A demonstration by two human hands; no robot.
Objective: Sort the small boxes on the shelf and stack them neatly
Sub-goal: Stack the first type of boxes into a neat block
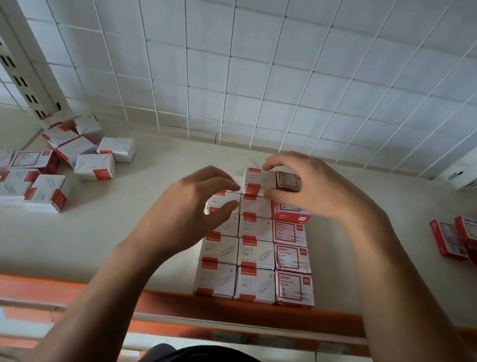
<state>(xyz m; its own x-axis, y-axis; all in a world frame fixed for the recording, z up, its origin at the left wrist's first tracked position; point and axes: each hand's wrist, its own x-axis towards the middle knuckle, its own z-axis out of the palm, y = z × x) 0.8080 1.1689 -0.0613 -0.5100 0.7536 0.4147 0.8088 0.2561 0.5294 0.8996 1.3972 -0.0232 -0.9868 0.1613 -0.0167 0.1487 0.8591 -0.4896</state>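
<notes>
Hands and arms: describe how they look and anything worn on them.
Left hand and right hand are bare, without gloves, and no rings or watch show. The left forearm and right forearm are uncovered to the frame's bottom edge; no sleeves show.

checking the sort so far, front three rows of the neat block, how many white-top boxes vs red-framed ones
white-top boxes: 6
red-framed boxes: 3
total: 9
</notes>
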